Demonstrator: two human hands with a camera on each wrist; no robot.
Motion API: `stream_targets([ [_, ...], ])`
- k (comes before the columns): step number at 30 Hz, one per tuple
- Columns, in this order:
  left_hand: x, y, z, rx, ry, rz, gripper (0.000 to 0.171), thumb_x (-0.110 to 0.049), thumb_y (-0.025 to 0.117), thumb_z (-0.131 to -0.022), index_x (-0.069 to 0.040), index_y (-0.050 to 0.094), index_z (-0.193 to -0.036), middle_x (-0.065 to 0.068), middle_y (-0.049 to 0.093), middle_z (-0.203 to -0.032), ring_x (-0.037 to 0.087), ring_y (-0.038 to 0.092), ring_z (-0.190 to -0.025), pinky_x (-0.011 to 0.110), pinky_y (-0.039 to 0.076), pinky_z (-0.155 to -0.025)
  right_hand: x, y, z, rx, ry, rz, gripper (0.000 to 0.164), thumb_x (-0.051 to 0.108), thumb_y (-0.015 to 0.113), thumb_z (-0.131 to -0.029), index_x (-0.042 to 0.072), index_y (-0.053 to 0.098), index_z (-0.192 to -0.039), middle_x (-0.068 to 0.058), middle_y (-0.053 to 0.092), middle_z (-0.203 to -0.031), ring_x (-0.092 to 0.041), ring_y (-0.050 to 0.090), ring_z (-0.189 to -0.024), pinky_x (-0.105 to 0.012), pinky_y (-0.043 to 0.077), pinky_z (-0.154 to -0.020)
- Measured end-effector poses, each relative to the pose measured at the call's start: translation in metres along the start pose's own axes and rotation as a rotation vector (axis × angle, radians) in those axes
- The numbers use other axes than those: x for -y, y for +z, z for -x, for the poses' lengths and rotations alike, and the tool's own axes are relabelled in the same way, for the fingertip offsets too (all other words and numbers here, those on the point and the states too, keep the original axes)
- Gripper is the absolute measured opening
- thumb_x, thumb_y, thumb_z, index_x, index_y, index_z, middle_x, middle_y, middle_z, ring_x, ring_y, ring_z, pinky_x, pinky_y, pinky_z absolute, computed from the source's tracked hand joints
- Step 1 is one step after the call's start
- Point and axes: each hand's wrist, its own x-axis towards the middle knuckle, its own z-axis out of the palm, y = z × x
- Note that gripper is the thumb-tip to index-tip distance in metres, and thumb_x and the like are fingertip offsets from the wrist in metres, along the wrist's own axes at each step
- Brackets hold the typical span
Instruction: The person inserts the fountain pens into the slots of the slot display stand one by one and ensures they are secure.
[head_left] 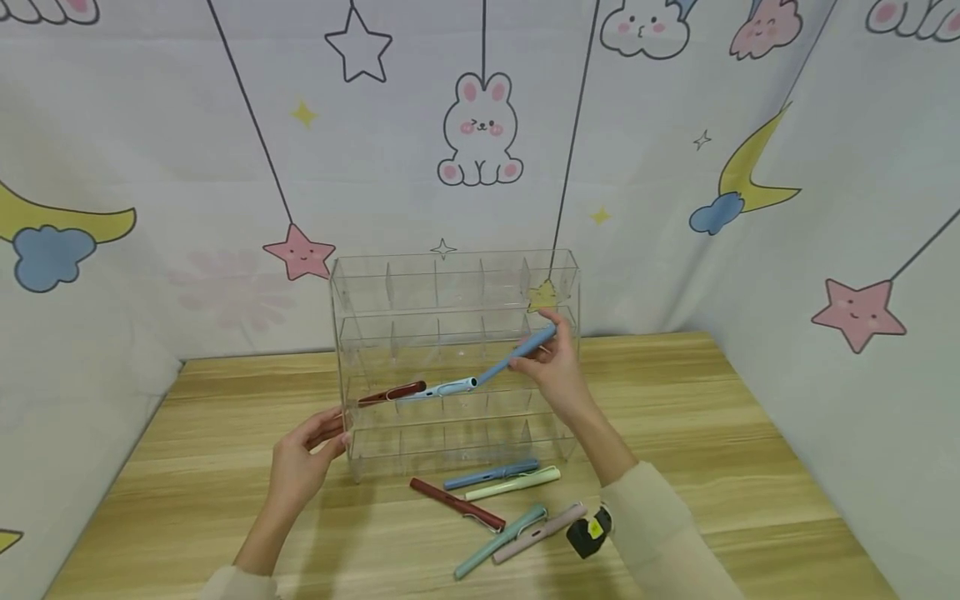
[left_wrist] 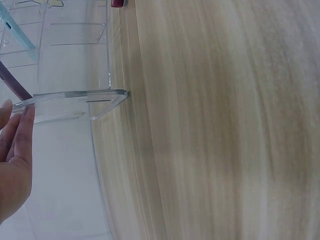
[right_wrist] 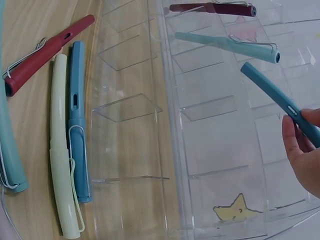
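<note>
My right hand [head_left: 561,375] pinches a blue pen [head_left: 517,354] between thumb and fingers, its free end slanting down to the left in front of a clear acrylic rack [head_left: 456,312]. Within the rack's middle tier lie a dark red pen [head_left: 393,392] and a light blue pen [head_left: 448,388], the red one further left. My left hand [head_left: 300,467] holds the rack's left side panel [left_wrist: 75,95] near its front edge, thumb in front and fingers behind. Thin dividers split each tier into compartments.
Before the rack lie another blue pen [head_left: 491,474], a pale green pen [head_left: 513,483], a dark red pen [head_left: 456,504], a teal pen [head_left: 501,542] and a mauve pen [head_left: 540,533]. A small black object [head_left: 590,533] shows beside the right sleeve. Patterned cloth [head_left: 637,250] hangs behind the table.
</note>
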Motion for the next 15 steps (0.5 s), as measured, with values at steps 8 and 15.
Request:
stream_targets([
  [8,0.001,0.001,0.0,-0.005,0.011,0.008,0.034,0.006,0.064,-0.081,0.004,0.059,-0.115,0.022,0.063,-0.102,-0.001,0.058,-0.086,0.016,0.054,-0.068,-0.015,0.005,0.003,-0.087,-0.079,0.211,0.07,-0.018,0.066,-0.073,-0.001,0.033,-0.132,-0.022,0.058,-0.096,-0.03,0.06,-0.085,-0.022,0.054,-0.073],
  [15,0.001,0.002,0.0,-0.01,0.01,-0.001,0.034,0.005,0.064,-0.081,0.004,0.059,-0.115,0.022,0.063,-0.102,-0.002,0.058,-0.086,0.015,0.054,-0.068,-0.022,0.005,0.009,-0.046,-0.12,0.263,0.066,-0.013,0.065,-0.076,0.002,0.035,-0.133,-0.028,0.057,-0.099,-0.033,0.06,-0.086,-0.025,0.055,-0.075],
])
